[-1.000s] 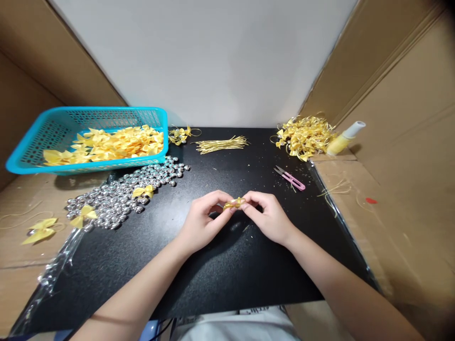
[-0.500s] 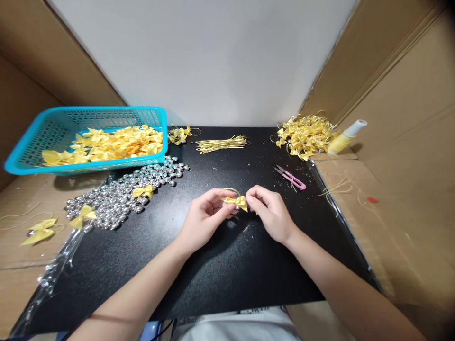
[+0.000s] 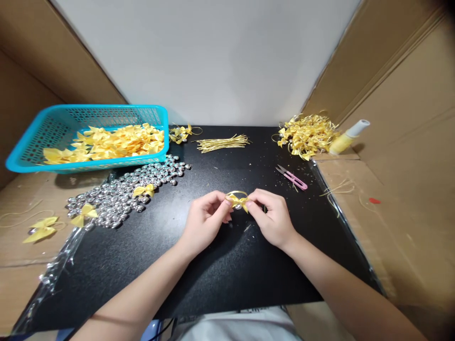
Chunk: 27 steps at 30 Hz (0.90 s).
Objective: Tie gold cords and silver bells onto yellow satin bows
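Observation:
Between my two hands is a yellow ribbon bow (image 3: 239,201) with a loop of gold cord (image 3: 237,192) arching above it. A small silver bell or bead shows at the bow's lower middle. My left hand (image 3: 208,215) pinches the bow's left side between thumb and fingers. On the other side, my right hand (image 3: 272,215) pinches the bow's right end with thumb and forefinger. The fingertips partly cover both ends of the bow. Both hands are held over the black tabletop (image 3: 213,279).
A blue basket (image 3: 21,151) of yellow bows stands at back left, beside many silver beads (image 3: 117,196). Gold cords (image 3: 223,143) lie at the back. Pink thread snips (image 3: 293,178), a pile of corded bows (image 3: 308,135) and a yellow bottle (image 3: 350,137) are on the right. Cardboard walls flank the table.
My right hand has moved left and now grips the bow's right end, where a small gap was before. The cord loop now stands more fully in view above the bow.

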{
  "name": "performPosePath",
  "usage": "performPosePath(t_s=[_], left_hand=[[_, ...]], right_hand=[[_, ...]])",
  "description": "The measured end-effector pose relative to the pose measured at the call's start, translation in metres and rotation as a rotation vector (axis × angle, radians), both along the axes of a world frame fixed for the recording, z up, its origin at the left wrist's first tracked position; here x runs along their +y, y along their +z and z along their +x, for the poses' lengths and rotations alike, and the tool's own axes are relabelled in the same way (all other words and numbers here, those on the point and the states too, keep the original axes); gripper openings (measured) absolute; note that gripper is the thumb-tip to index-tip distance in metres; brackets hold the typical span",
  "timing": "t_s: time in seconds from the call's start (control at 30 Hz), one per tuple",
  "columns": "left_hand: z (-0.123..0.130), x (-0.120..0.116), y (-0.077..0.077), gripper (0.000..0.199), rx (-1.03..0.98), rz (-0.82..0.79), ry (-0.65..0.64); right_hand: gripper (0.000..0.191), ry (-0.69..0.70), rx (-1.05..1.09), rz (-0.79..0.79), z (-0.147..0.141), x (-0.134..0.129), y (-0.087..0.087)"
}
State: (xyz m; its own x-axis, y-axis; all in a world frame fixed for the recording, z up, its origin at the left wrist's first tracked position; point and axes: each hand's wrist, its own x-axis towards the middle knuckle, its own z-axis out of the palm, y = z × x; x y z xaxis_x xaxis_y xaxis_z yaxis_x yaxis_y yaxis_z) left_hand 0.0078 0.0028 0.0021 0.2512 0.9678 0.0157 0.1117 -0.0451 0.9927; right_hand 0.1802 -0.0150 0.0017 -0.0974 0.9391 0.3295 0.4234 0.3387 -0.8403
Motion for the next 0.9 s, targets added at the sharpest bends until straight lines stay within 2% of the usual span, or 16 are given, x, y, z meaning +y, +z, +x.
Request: performPosePath(t_s=[0.17, 0.23, 0.3, 0.37, 0.43, 0.53, 0.7, 0.9], left_hand=[[0.006, -0.006, -0.006, 0.024, -0.02, -0.013, 0.06], [0.005, -0.008, -0.007, 0.019, -0.003, 0.053, 0.138], [0.003, -0.011, -0.005, 0.016, 0.042, 0.189, 0.208], [0.002, -0.013, -0.002, 0.011, 0.105, 0.319, 0.188], [0.001, -0.015, 0.003, 0.005, 0.155, 0.381, 0.12], [0.001, -0.016, 0.006, 0.01, 0.186, 0.376, 0.079], [0.002, -0.016, 0.006, 0.015, 0.215, 0.375, 0.091], [0.002, -0.015, 0.007, 0.015, 0.239, 0.431, 0.095]], right_hand=[[0.025, -0.066, -0.057, 0.119, -0.001, -0.003, -0.002], [0.024, -0.075, -0.09, 0.154, 0.0, -0.003, -0.002], [0.023, -0.081, -0.125, 0.217, 0.002, -0.003, -0.002], [0.021, -0.064, -0.162, 0.293, 0.002, -0.004, -0.001], [0.019, -0.046, -0.206, 0.36, 0.002, -0.005, -0.001], [0.019, -0.041, -0.304, 0.451, 0.003, -0.006, 0.0], [0.015, -0.016, -0.45, 0.596, 0.005, -0.006, 0.0], [0.013, -0.017, -0.517, 0.665, 0.005, -0.006, 0.0]])
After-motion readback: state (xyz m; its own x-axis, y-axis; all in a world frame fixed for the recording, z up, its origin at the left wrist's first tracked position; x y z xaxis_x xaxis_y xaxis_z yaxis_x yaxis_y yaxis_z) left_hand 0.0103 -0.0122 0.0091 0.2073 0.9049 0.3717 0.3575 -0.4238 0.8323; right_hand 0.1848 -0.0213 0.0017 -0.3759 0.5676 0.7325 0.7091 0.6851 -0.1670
